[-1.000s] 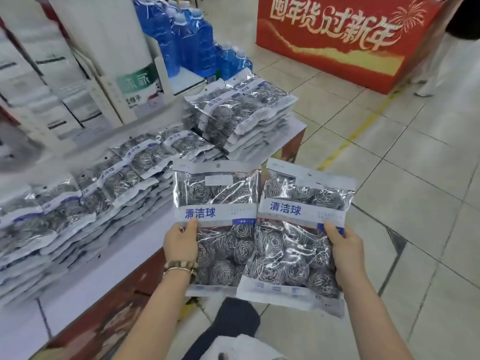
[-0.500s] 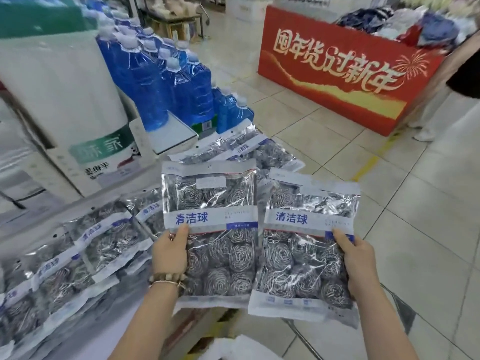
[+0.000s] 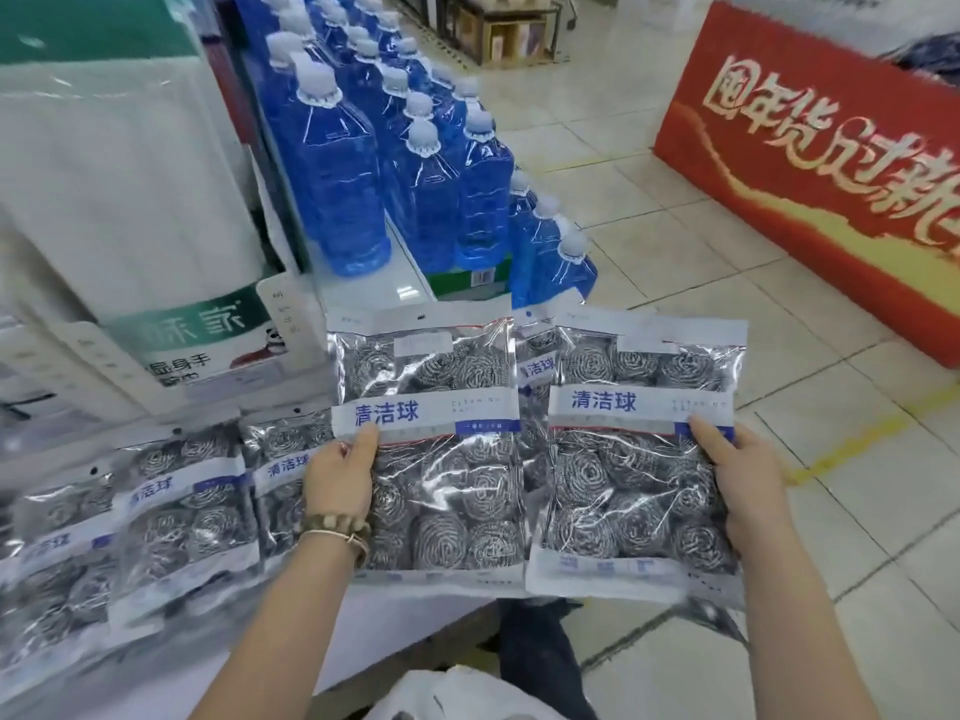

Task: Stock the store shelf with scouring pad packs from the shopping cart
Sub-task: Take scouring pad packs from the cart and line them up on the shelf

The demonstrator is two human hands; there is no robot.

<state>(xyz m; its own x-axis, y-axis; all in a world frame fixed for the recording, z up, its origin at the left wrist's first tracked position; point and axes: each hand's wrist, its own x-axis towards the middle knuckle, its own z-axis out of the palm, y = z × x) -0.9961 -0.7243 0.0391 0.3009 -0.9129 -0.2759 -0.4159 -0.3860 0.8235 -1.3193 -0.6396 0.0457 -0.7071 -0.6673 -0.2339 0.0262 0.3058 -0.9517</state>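
Note:
I hold two clear packs of steel scouring balls side by side, each with a white and blue label band. My left hand [image 3: 340, 478] grips the left pack [image 3: 441, 459] at its left edge. My right hand [image 3: 748, 480] grips the right pack [image 3: 631, 459] at its right edge. Both packs hover above the low white shelf [image 3: 395, 610], over the far end of a row of stacked packs [image 3: 182, 506] that runs off to the left. Another pack [image 3: 535, 366] shows between the two held ones. No shopping cart is in view.
Blue liquid bottles [image 3: 337, 174] stand in rows behind the shelf. A large white and green package [image 3: 130, 200] stands at the left. A red display stand [image 3: 810, 184] sits on the tiled floor at the right. My dark trouser leg [image 3: 540, 662] is below.
My hands have carried both packs up and forward over the shelf's far stack, and my view has lifted toward the blue bottles. The grip on each pack is unchanged.

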